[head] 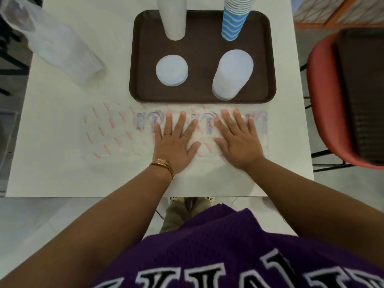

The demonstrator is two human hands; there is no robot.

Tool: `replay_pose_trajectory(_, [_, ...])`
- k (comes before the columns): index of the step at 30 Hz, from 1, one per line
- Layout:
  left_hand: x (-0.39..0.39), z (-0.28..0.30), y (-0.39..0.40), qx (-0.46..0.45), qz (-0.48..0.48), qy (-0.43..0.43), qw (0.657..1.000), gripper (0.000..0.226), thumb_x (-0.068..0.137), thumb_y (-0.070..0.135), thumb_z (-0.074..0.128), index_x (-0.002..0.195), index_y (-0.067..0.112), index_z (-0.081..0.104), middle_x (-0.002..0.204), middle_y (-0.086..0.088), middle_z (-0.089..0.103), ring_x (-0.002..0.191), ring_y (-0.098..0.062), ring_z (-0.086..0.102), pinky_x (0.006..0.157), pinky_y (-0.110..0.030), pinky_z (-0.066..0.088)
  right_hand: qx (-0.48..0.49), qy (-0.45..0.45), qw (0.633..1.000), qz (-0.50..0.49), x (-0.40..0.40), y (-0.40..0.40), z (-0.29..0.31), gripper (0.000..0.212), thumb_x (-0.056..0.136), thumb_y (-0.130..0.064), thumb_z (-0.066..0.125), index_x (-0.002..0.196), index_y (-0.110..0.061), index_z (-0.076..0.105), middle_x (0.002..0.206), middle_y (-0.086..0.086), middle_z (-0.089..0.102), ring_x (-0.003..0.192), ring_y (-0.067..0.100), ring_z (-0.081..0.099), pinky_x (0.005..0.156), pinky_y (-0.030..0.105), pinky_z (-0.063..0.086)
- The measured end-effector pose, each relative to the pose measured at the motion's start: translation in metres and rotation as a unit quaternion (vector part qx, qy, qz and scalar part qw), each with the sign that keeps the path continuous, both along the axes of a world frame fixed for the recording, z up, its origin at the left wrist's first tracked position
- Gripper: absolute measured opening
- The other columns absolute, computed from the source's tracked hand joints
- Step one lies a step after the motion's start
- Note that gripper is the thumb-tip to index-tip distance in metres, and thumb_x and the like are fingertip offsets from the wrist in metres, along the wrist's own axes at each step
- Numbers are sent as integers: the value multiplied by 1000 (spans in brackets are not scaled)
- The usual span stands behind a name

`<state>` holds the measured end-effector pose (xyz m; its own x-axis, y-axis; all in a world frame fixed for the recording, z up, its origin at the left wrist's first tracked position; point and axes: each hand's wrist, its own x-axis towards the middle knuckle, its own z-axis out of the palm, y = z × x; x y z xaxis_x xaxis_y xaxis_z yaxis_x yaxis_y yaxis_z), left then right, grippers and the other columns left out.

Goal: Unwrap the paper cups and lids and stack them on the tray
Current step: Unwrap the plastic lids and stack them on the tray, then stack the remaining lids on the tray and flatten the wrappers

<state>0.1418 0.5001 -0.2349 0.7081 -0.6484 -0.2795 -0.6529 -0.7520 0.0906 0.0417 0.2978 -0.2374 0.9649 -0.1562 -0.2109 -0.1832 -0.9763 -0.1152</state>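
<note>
Head view: left hand (176, 144) and right hand (239, 142) lie flat, fingers straight and spread, pressing a printed plastic wrapper (124, 132) on the white tabletop (62, 173), just in front of the brown tray (203, 48). On the tray stand a white cup stack (172, 19), a blue-striped cup stack (233, 21), a low lid stack (172, 70) and a taller lid stack (231, 75). Another clear wrapper (62, 48) lies far left.

tray (202, 26) brown | cups (234, 23) blue-white zigzag | lids (172, 70) white
</note>
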Motion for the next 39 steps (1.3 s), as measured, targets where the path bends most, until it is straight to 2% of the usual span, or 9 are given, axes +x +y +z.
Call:
replay_pose_trajectory(8, [20,9,48,35,100,28,994,66,96,63,9,153,37,-10,162,4,-18,147,-31,-19,117,-58,-6,-22,50,996,-74,-11,-17,8,61,101,-55,4,157,-31,-1,165,0,-8,151,28,-10,121,51,-4])
replay_pose_trajectory(12, [23,26,60,37,102,30,994,67,97,59,13,155,29,-6,163,-3,-13,148,-35,-16,119,-55,-3,16,-3,992,-125,-4,-3,32,54,104,-43,28,150,-16,37,161,11,25,149,36,16,120,48,5])
replay_pose_trajectory(14, [19,39,63,-3,125,13,992,67,98,57,16,156,25,1,164,-5,-7,149,-33,-12,120,-51,-4,48,-49,993,-93,2,12,47,44,102,-33,43,139,-12,52,151,13,42,142,35,33,119,42,16])
replay_pose_trajectory(17, [14,59,69,-93,162,7,982,66,99,54,26,155,22,14,164,-4,3,150,-27,-8,120,-43,-5,106,-80,990,-40,23,39,68,35,100,-30,50,128,-15,63,140,7,55,129,28,48,111,35,29])
replay_pose_trajectory(26, [85,123,122,-318,342,-3,884,65,97,43,50,153,21,25,162,1,14,149,-18,10,121,-37,17,262,-109,959,4,149,125,139,35,97,-28,58,130,-18,63,136,-1,59,126,16,51,103,26,36])
replay_pose_trajectory(29, [127,143,148,-385,368,14,846,68,97,37,54,153,17,22,161,-2,15,147,-16,16,115,-25,17,303,-118,946,-4,200,158,156,40,96,-29,59,135,-18,57,139,1,55,130,19,47,108,29,35])
replay_pose_trajectory(32, [173,152,170,-401,384,64,829,73,96,33,57,155,18,16,160,-1,14,145,-16,22,106,-21,21,365,-99,925,-43,250,189,166,47,98,-33,56,143,-21,46,145,-1,48,134,17,44,107,28,33])
replay_pose_trajectory(35, [219,148,185,-399,401,158,810,79,94,29,59,156,22,10,161,0,14,145,-20,24,114,-33,27,453,-74,875,-150,291,210,169,51,102,-38,47,148,-21,38,150,2,43,136,19,43,102,25,32])
replay_pose_trajectory(39, [262,136,190,-410,456,304,729,69,97,36,50,154,32,13,160,5,21,142,-25,31,116,-45,29,519,-19,814,-261,326,218,160,55,101,-45,44,152,-24,34,155,-2,36,140,23,36,113,34,28])
